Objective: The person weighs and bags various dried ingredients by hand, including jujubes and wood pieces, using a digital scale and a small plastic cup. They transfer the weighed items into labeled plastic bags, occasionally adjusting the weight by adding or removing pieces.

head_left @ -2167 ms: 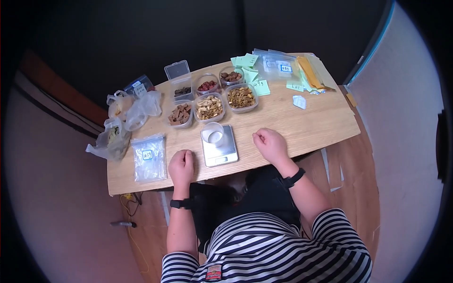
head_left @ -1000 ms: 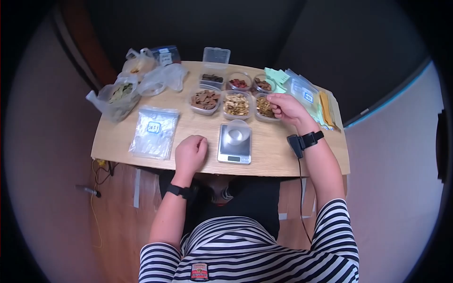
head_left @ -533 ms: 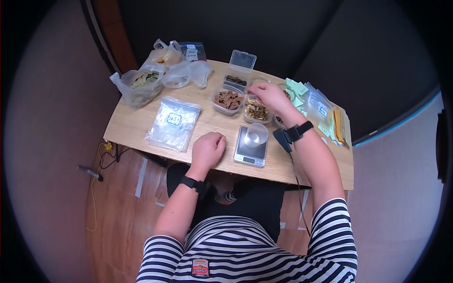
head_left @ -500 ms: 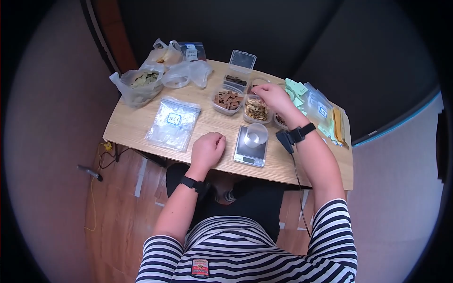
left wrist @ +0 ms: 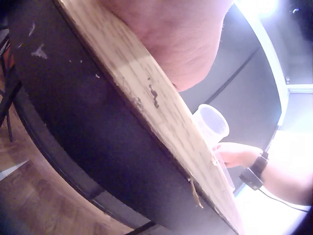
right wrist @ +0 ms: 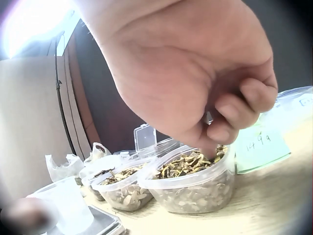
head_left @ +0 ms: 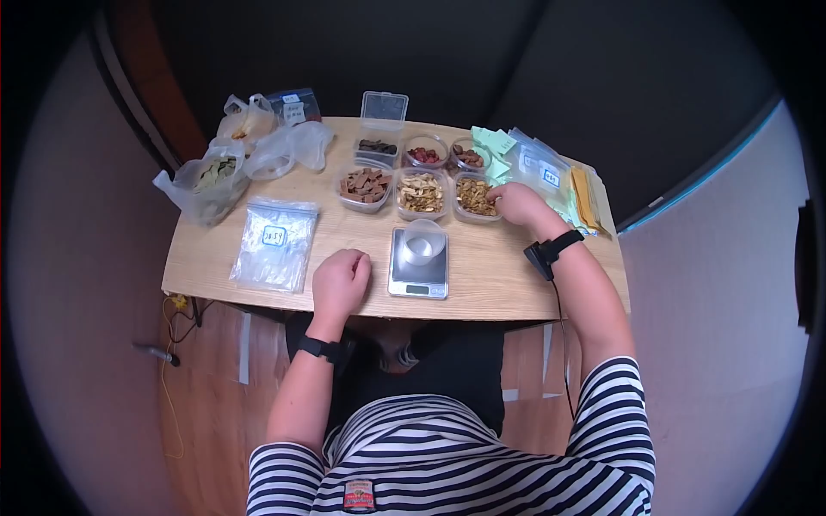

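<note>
My right hand (head_left: 520,205) is at the front-right clear plastic tub (right wrist: 190,196) of yellow-brown dried slices (head_left: 473,196). In the right wrist view its fingers are curled, and the thumb tip reaches down to the slices (right wrist: 188,164); I cannot tell whether it pinches any. My left hand (head_left: 341,282) rests near the table's front edge with its fingers folded and nothing in it. Between the hands stands a digital kitchen scale (head_left: 418,279) bearing a clear plastic cup (left wrist: 212,125). Beside the right hand's tub sits a tub of pale dried slices (head_left: 422,193).
Nearby tubs hold reddish-brown bark pieces (head_left: 365,185), dark pieces (head_left: 377,147), red dried fruit (head_left: 425,155) and brown round pieces (head_left: 469,156). Labelled zip bags (head_left: 274,258) lie left. Plastic bags (head_left: 206,185) stand back left. Green notes (right wrist: 259,149) and envelopes (head_left: 585,202) lie right.
My right hand rises from the table to the front-right tub, passes left over the pale slices towards the back row, then returns to the front-right tub. The left hand stays near the front edge.
</note>
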Available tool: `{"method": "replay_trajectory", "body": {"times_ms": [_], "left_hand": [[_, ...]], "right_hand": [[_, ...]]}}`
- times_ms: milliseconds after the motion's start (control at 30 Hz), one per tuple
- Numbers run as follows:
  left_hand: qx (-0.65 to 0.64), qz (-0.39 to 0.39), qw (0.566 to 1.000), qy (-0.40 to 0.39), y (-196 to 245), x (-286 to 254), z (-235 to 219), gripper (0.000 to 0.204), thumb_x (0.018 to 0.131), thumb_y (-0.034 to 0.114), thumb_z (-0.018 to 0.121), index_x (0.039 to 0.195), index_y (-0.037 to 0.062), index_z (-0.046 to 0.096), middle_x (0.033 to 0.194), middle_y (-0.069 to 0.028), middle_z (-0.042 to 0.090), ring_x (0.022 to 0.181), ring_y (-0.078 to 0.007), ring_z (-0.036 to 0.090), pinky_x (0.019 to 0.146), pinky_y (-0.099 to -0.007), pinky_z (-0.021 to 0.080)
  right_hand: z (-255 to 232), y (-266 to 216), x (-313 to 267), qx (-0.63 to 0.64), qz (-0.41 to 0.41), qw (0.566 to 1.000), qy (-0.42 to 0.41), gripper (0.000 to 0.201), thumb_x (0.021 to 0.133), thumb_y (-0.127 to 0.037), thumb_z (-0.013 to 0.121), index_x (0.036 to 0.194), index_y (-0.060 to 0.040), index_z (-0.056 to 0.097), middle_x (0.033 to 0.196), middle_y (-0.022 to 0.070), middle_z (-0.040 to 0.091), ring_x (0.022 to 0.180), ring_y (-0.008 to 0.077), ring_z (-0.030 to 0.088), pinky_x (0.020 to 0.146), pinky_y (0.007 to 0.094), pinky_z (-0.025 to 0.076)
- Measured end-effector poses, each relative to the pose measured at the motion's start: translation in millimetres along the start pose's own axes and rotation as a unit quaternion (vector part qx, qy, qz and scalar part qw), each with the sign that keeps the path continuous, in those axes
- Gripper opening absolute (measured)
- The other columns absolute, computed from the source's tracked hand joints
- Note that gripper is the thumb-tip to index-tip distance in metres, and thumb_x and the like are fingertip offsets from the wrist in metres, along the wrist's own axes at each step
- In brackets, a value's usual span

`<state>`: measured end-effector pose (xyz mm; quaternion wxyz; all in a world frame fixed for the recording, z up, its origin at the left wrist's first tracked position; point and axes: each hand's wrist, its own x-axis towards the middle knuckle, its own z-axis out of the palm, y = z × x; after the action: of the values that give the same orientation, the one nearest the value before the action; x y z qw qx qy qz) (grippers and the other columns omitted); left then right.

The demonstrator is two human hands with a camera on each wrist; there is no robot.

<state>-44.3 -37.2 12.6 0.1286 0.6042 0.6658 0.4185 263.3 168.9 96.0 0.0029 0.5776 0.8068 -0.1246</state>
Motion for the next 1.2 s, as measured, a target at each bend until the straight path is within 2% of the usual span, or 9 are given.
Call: {"method": "replay_trajectory", "body": {"times_ms": [100,167,300,467,600,800,867,967,1200], "left_hand": [[-0.002,0.007,1.0,0.012,-1.1,-0.6,1.8,0.022,0.092,0.022,0.062,0.085,0.0039,0.071,0.081,-0.015,0.068,0.079,-0.0366,0.065,0.072,-0.0456,0.052],[-0.001,0.006,1.0,0.01,-0.2,-0.6,1.5,0.021,0.092,0.022,0.062,0.084,0.0038,0.071,0.081,-0.0151,0.068,0.079,-0.0367,0.065,0.071,-0.0456,0.052],[0.01,0.008,1.0,0.009,-2.5,-0.4,3.3,0.021,0.092,0.021,0.062,0.084,0.0035,0.07,0.081,-0.0154,0.068,0.079,-0.0366,0.065,0.071,-0.0455,0.051],[0.005,0.009,1.0,0.014,-2.4,-0.8,2.4,0.022,0.092,0.022,0.063,0.083,0.0036,0.07,0.081,-0.0155,0.068,0.079,-0.0365,0.065,0.071,-0.0458,0.051],[0.006,-0.002,1.0,0.009,-0.3,-0.9,1.7,0.021,0.092,0.021,0.063,0.083,0.0037,0.071,0.081,-0.0152,0.068,0.079,-0.0365,0.065,0.071,-0.0456,0.052],[0.008,0.012,1.0,0.018,-1.7,-0.7,2.5,0.021,0.092,0.021,0.063,0.084,0.004,0.071,0.081,-0.0151,0.068,0.078,-0.0366,0.065,0.07,-0.0459,0.051],[0.011,0.012,1.0,0.016,-1.0,-0.7,1.9,0.021,0.092,0.022,0.063,0.084,0.0039,0.071,0.081,-0.0152,0.068,0.078,-0.0366,0.065,0.07,-0.0459,0.051],[0.01,0.013,1.0,0.016,-1.7,-0.4,2.1,0.021,0.092,0.022,0.063,0.083,0.0038,0.071,0.08,-0.0152,0.067,0.077,-0.0367,0.065,0.07,-0.046,0.051],[0.002,0.006,1.0,0.016,-1.3,-0.7,2.6,0.021,0.092,0.021,0.063,0.083,0.0034,0.07,0.08,-0.0153,0.067,0.077,-0.0367,0.064,0.07,-0.0459,0.051]], "right_hand": [[-7.8,-1.5,6.3,0.05,-0.001,0.996,-0.068,0.035,0.092,-0.012,0.053,0.119,-0.0134,0.074,0.113,0.0185,0.072,0.103,0.0345,0.068,0.094,0.0399,0.053],[-18.1,-11.8,4.0,0.067,0.009,0.998,0.003,0.035,0.088,-0.009,0.056,0.118,-0.0108,0.074,0.107,0.0208,0.073,0.102,0.0349,0.069,0.091,0.0405,0.053],[-0.2,-12.9,17.8,0.092,-0.011,0.994,0.066,0.032,0.089,-0.009,0.055,0.114,-0.0114,0.076,0.103,0.0198,0.073,0.098,0.0344,0.069,0.088,0.0417,0.054],[5.5,-6.6,26.1,-0.1,0.029,0.994,0.024,0.027,0.088,-0.012,0.06,0.11,-0.0157,0.076,0.104,0.0147,0.074,0.097,0.0337,0.069,0.084,0.0424,0.055],[12.8,2.9,26.8,-0.11,0.033,0.992,0.049,0.022,0.088,-0.015,0.062,0.105,-0.0164,0.077,0.103,0.0128,0.074,0.094,0.0334,0.07,0.082,0.0423,0.055],[8.6,24.0,32.4,0.024,0.028,0.998,0.059,0.019,0.09,-0.021,0.066,0.1,-0.0086,0.076,0.094,0.0168,0.074,0.086,0.0323,0.07,0.079,0.0409,0.054],[6.5,27.9,31.9,0.08,0.0,0.996,0.05,0.021,0.09,-0.022,0.068,0.098,-0.0042,0.076,0.087,0.017,0.074,0.081,0.0286,0.069,0.077,0.0385,0.054],[3.5,26.0,30.4,0.105,0.027,0.994,0.02,0.022,0.09,-0.022,0.069,0.098,-0.0028,0.075,0.085,0.0151,0.073,0.079,0.0254,0.068,0.077,0.0367,0.053],[3.2,11.5,25.5,0.15,0.014,0.989,0.001,0.023,0.092,-0.022,0.067,0.104,-0.005,0.076,0.09,0.0162,0.074,0.083,0.0251,0.069,0.08,0.0355,0.053]]}}
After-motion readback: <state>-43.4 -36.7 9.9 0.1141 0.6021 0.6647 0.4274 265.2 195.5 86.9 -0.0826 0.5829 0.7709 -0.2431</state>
